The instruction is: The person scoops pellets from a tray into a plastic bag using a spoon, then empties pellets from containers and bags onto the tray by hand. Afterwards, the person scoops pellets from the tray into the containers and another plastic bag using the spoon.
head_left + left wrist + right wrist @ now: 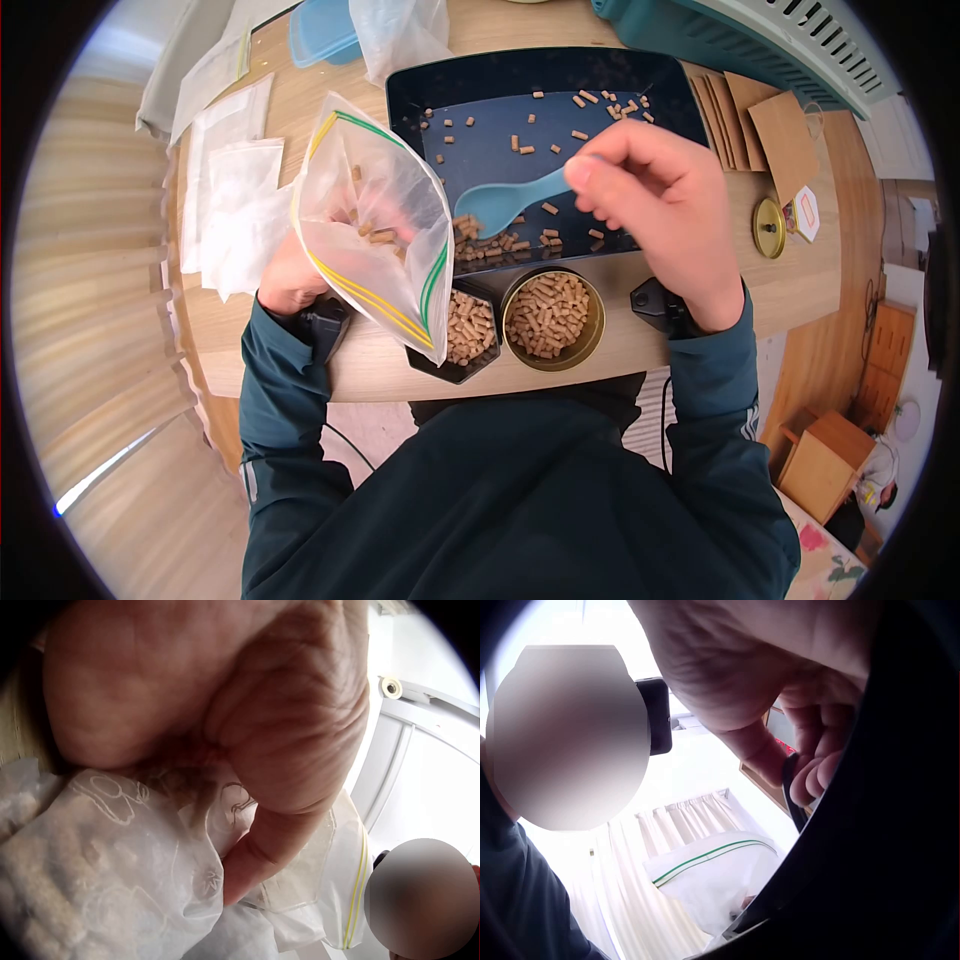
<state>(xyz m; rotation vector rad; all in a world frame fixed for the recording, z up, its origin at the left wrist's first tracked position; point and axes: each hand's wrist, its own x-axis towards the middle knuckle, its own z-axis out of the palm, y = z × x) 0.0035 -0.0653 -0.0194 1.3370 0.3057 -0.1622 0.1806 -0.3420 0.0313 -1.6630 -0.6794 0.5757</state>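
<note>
My right hand (665, 200) pinches the handle of a blue spoon (510, 203) between thumb and fingers. The spoon's bowl dips toward brown pellets (490, 247) at the near left of a dark blue tray (480, 110). In the right wrist view, the dark handle (791, 787) shows at the fingertips. My left hand (285, 278) holds a clear zip bag (335, 215) from below and behind, its mouth wide and tilted toward me. Pellets lie inside the bag; they press against its printed plastic (150, 855) in the left wrist view, where the thumb and palm grip it.
Near the table edge stand a round tin (594, 345) and a black hexagonal container (455, 373), both holding pellets. A gold lid (768, 228) and brown paper bags (775, 140) are at right. Flat bags (240, 180) lie left; a teal crate (720, 55) stands behind.
</note>
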